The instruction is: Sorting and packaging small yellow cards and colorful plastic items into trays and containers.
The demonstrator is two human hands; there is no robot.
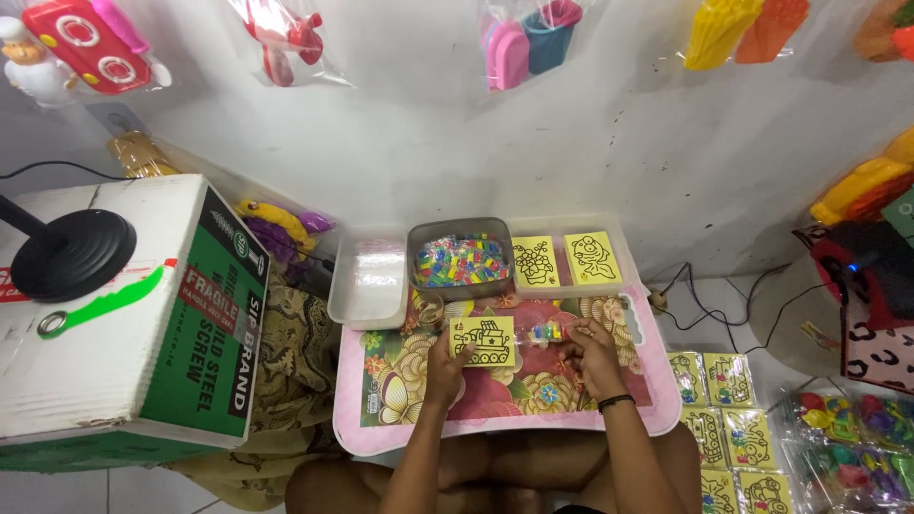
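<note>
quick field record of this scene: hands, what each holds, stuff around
left hand: holds yellow picture card
right hand: pinches small strip of coloured packets
surface: pink floral lap table
behind: grey tray of coloured packets, clear empty tray, tray with two yellow cards
floor right: bagged yellow cards
left: cardboard box

You see a matt paper card [484, 341], a glossy plastic tray [367, 282] and a dull metal tin [419, 262].
</note>
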